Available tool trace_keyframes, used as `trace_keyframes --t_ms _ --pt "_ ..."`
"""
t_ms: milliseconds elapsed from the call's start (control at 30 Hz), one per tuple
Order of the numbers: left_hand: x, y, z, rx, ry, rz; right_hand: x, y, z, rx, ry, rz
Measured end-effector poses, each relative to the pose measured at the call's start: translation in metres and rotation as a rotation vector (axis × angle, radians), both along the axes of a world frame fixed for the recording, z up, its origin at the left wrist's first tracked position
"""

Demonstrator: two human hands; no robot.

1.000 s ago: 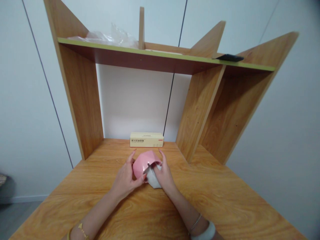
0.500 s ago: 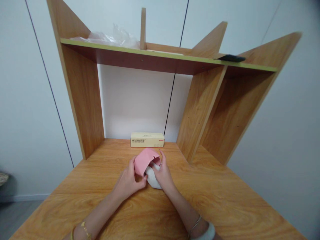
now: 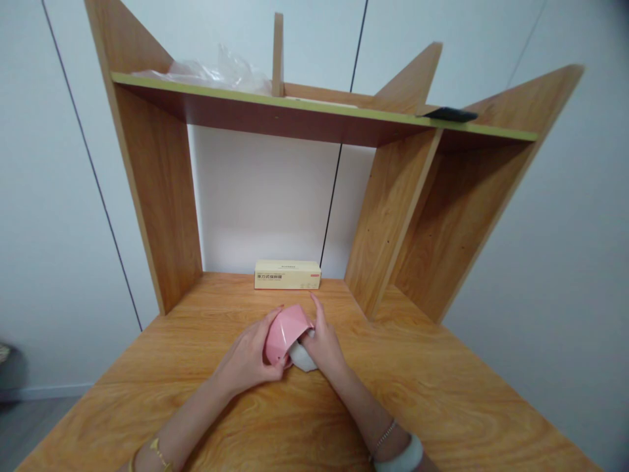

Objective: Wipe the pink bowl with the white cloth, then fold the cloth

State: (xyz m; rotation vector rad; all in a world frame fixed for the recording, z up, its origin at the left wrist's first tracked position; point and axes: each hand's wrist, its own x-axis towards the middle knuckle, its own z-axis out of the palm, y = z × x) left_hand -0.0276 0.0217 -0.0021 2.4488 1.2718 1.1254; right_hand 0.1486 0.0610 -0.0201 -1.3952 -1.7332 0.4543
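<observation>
glossy pink faceted container (image 3: 289, 328) tilted, white cloth (image 3: 303, 357) bunched at its opening.

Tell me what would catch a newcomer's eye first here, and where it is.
Probably the glossy pink faceted piece, held tilted in the left hand around the middle of the desk. At its open side, the right hand touches a white cloth-like piece. Behind them a cream box sits at the desk's back edge, and crumpled clear plastic lies on the shelf above, toward the left.

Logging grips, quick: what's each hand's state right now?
Left hand: holding the pink container.
Right hand: at the white cloth by the container's opening; fingertips hidden, grip cannot be told.
</observation>
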Motion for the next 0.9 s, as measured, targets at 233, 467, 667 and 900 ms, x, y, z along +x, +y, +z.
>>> trace_keyframes --t_ms 233,467,667,900 --pt "0.002 0.007 -0.002 -0.143 -0.214 0.039 -0.003 0.011 -0.013 0.069 0.421 0.005" --pt "0.008 0.002 -0.004 -0.215 -0.243 -0.021 -0.014 0.013 -0.017 0.062 0.633 0.07" --pt "0.007 0.001 0.0 -0.1 -0.159 0.12 -0.014 0.014 -0.017 0.03 0.561 0.053" --pt "0.004 0.002 0.002 -0.077 -0.043 0.221 -0.014 0.007 -0.011 0.024 0.377 -0.015"
